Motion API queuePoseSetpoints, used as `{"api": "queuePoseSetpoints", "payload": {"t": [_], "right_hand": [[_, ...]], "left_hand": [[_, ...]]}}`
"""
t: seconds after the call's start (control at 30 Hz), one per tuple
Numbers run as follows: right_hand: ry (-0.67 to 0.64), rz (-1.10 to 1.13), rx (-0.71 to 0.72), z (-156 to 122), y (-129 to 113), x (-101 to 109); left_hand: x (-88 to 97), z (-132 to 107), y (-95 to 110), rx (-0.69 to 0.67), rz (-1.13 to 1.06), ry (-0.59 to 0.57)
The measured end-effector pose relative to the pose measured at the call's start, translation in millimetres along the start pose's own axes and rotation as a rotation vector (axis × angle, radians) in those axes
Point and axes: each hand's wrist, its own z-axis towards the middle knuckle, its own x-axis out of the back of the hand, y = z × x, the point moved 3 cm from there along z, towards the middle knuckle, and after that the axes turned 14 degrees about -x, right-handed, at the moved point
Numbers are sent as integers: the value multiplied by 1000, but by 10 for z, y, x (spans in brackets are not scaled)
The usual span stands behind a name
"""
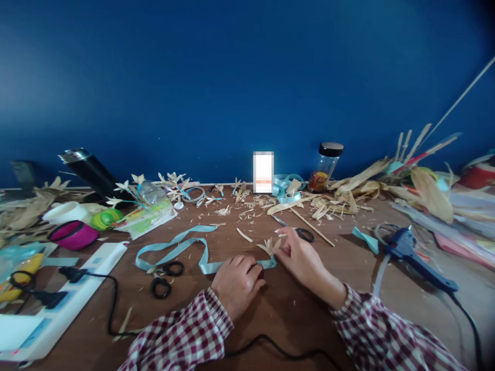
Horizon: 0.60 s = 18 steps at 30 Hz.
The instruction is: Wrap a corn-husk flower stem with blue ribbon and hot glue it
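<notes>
Well in from the back edge of the surface (286, 322), a flower (266, 249) is positioned at the end of a ribbon (176, 250). Left hand (237, 283): fingers bent over the ribbon; whether they grip it cannot be told. Right hand (303, 260): thumb and fingers at the flower's right side, grasp not determinable. Scissors (164, 269) rest beside the ribbon's loops, glue gun (419, 260) towards the right edge
</notes>
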Motion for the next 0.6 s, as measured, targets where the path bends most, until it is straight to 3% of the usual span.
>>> {"api": "queuePoseSetpoints", "payload": {"t": [0.17,0.33,0.6], "right_hand": [[105,125,84,12,-79,60],[51,17,191,25,-107,26],[111,-48,77,99,-18,-3]], "left_hand": [[-26,35,-62,-33,-24,-6],[-88,36,-111,-35,-67,30],[-142,-25,-122,-44,-80,142]]}}
